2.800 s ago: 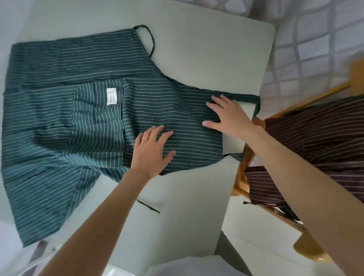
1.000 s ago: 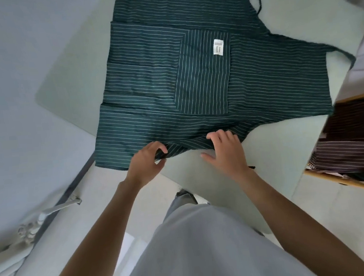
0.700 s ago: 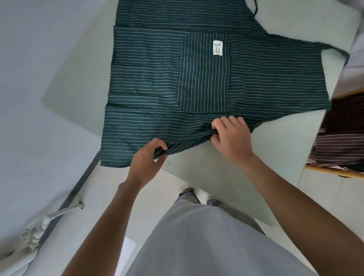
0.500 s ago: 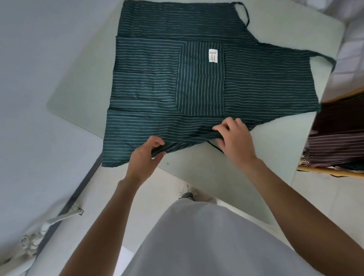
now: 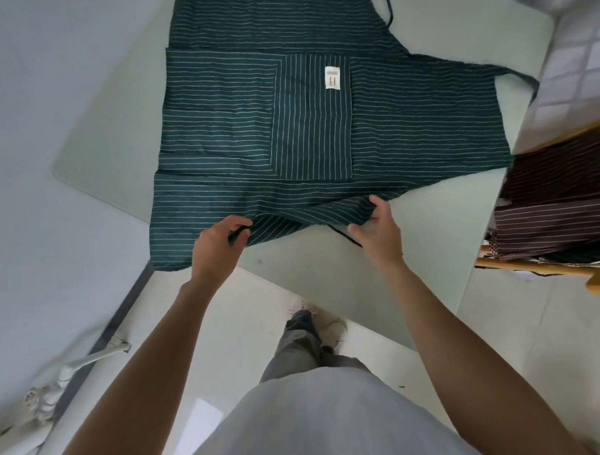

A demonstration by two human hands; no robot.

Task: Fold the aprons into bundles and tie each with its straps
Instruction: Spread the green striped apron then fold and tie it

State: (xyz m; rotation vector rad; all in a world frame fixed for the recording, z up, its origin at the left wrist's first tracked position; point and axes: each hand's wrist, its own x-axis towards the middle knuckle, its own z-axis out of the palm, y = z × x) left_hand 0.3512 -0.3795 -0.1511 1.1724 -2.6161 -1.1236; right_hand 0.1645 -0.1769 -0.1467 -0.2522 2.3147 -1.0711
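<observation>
A dark green apron [image 5: 229, 131] with thin white stripes lies spread flat on the pale table [image 5: 371, 286]. It has a front pocket [image 5: 312, 126] with a small white label. My left hand [image 5: 216, 252] pinches the apron's near side edge, close to the hem corner. My right hand [image 5: 378, 234] grips the same edge further right, lifting it slightly off the table. A thin dark strap [image 5: 345, 235] trails on the table under my right hand. Another strap loop [image 5: 384, 0] lies at the far side.
A wooden chair [image 5: 554, 267] at the right carries a pile of brown striped aprons [image 5: 569, 199]. The apron's left corner hangs past the table edge. A white radiator pipe [image 5: 79, 365] runs low on the left wall. My legs stand at the table's near edge.
I stepped left from the bib towards the skirt. Both hands moved from pressing flat on the apron to taking hold of its near edge, which now rises a little.
</observation>
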